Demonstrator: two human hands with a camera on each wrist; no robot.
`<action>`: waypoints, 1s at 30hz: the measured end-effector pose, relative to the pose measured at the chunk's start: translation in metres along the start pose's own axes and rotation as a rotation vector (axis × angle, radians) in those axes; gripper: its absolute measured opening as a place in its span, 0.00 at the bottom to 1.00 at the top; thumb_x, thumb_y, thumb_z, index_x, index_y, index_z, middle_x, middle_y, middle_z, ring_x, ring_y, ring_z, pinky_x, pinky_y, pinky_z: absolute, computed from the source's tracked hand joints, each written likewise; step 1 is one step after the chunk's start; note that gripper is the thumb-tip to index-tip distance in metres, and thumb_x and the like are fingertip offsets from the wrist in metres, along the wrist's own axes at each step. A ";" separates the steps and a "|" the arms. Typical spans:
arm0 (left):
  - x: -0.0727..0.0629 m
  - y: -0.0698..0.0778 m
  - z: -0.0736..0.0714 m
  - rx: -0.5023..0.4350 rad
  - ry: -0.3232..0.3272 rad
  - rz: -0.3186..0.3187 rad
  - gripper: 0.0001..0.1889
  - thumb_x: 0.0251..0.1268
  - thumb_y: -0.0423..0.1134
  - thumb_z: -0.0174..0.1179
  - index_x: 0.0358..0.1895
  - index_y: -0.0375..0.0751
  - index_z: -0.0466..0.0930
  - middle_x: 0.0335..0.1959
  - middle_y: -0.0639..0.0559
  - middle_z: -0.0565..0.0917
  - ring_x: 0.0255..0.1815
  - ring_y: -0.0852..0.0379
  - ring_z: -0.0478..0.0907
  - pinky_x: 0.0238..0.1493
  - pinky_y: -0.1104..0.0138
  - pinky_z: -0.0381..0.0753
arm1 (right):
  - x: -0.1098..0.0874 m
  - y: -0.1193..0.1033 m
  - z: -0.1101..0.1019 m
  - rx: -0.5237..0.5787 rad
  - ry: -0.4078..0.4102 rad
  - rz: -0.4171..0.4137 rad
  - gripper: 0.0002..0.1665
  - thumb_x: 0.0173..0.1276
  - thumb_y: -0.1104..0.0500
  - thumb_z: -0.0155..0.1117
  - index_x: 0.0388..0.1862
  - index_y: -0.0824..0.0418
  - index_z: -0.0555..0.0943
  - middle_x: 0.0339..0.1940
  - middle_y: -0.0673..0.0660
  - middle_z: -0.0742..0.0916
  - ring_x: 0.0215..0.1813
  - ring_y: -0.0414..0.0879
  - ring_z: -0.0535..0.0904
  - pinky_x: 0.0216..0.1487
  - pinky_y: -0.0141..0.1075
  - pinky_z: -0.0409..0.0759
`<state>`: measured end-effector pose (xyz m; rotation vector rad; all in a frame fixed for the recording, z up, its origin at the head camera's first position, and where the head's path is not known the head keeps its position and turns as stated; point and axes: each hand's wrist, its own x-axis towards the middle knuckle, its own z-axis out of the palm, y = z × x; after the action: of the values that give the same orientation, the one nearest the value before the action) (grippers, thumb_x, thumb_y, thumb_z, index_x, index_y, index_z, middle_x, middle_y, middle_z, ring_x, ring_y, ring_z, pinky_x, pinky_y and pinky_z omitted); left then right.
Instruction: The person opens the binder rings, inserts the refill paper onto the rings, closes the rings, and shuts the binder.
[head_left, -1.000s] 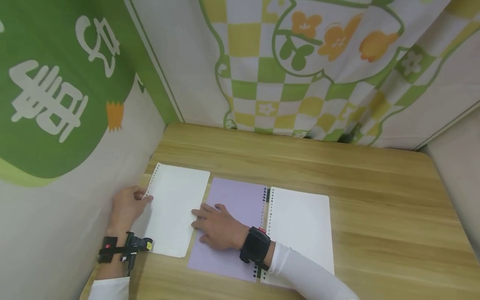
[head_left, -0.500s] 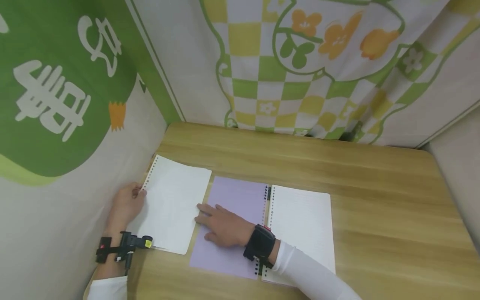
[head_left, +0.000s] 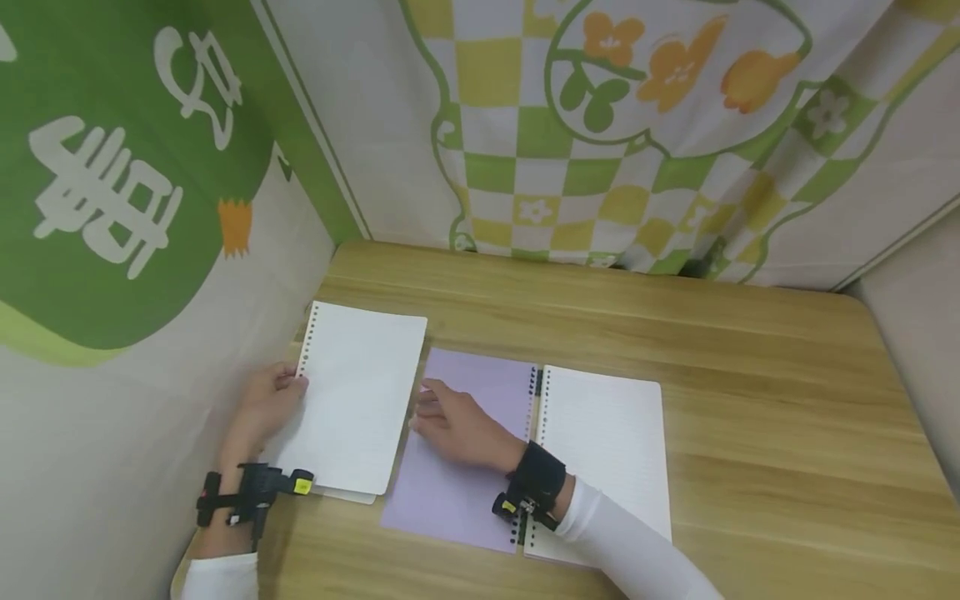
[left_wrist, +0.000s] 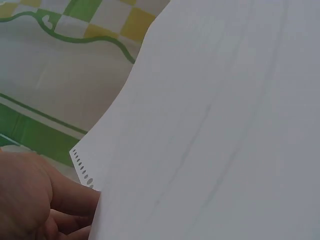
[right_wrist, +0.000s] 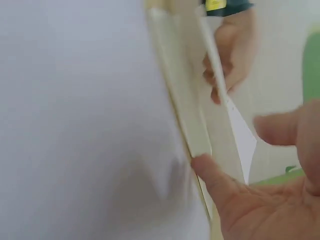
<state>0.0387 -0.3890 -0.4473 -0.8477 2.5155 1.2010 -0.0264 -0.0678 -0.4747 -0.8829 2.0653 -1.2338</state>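
Observation:
My left hand (head_left: pixel 266 408) pinches the hole-punched left edge of a white loose-leaf paper sheet (head_left: pixel 360 383). In the left wrist view the raised, slightly bowed sheet (left_wrist: pixel 200 110) fills most of the picture. Another sheet (head_left: pixel 352 496) peeks out beneath its bottom edge. At the sheet's right edge is my right hand (head_left: pixel 465 429), turned on its side above a purple notebook cover (head_left: pixel 450 512). The right wrist view shows that hand's thumb and a finger (right_wrist: pixel 210 172) spread apart, the raised sheet edge between them. One fingertip seems to touch the lower paper.
The purple cover joins a white ruled page (head_left: pixel 603 458) along a binder spine (head_left: pixel 538 383) on the wooden table (head_left: pixel 780 417). A fabric wall (head_left: pixel 277 275) stands close by my left hand, and a checked curtain (head_left: pixel 540 167) hangs behind the table.
The top sheet has risen and shifted away from me, baring a sheet below. My right hand has turned from palm-down onto its side, fingers lifted. My left hand keeps its pinch.

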 end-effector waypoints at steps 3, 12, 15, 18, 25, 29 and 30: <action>-0.003 0.010 0.010 -0.005 -0.036 -0.023 0.36 0.87 0.53 0.44 0.84 0.30 0.55 0.80 0.25 0.64 0.80 0.25 0.62 0.74 0.33 0.67 | 0.002 0.000 -0.005 0.240 0.049 0.089 0.39 0.83 0.50 0.61 0.82 0.68 0.63 0.64 0.64 0.88 0.56 0.53 0.91 0.61 0.41 0.87; -0.009 0.036 0.062 -0.113 -0.101 0.077 0.28 0.87 0.49 0.48 0.78 0.36 0.67 0.75 0.30 0.74 0.70 0.34 0.76 0.68 0.42 0.76 | -0.011 0.011 -0.027 0.295 0.231 0.210 0.28 0.83 0.49 0.60 0.72 0.65 0.78 0.46 0.61 0.94 0.37 0.46 0.90 0.38 0.36 0.85; -0.013 0.046 0.076 -0.139 -0.110 0.115 0.25 0.86 0.48 0.50 0.76 0.36 0.70 0.73 0.31 0.76 0.67 0.35 0.79 0.63 0.47 0.80 | -0.021 0.018 -0.037 0.252 0.271 0.224 0.27 0.82 0.48 0.60 0.69 0.65 0.80 0.41 0.58 0.94 0.36 0.43 0.87 0.36 0.34 0.80; -0.017 0.055 0.085 -0.156 -0.123 0.138 0.24 0.86 0.46 0.52 0.73 0.35 0.72 0.71 0.30 0.77 0.62 0.38 0.83 0.57 0.53 0.84 | -0.034 0.026 -0.046 0.249 0.277 0.224 0.27 0.82 0.48 0.60 0.68 0.66 0.81 0.38 0.56 0.93 0.34 0.43 0.86 0.34 0.33 0.80; -0.024 0.073 0.103 -0.174 -0.162 0.226 0.20 0.84 0.46 0.55 0.65 0.35 0.79 0.59 0.33 0.86 0.50 0.46 0.86 0.45 0.64 0.81 | -0.064 0.041 -0.072 0.305 0.244 0.206 0.27 0.83 0.52 0.61 0.72 0.65 0.78 0.38 0.58 0.93 0.31 0.44 0.84 0.31 0.34 0.78; -0.029 0.081 0.116 -0.169 -0.199 0.262 0.19 0.84 0.46 0.57 0.63 0.35 0.82 0.53 0.38 0.90 0.45 0.50 0.86 0.42 0.64 0.80 | -0.084 0.048 -0.086 0.307 0.238 0.224 0.25 0.83 0.51 0.62 0.71 0.64 0.79 0.38 0.57 0.93 0.33 0.46 0.86 0.33 0.36 0.81; -0.030 0.083 0.119 -0.176 -0.212 0.273 0.19 0.83 0.46 0.57 0.62 0.35 0.82 0.51 0.39 0.90 0.43 0.51 0.86 0.42 0.64 0.81 | -0.089 0.049 -0.090 0.305 0.240 0.232 0.26 0.82 0.51 0.62 0.70 0.64 0.79 0.38 0.57 0.92 0.33 0.46 0.86 0.33 0.37 0.81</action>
<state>0.0095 -0.2438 -0.4576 -0.3916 2.4327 1.5260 -0.0500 0.0658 -0.4697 -0.3601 2.0146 -1.5293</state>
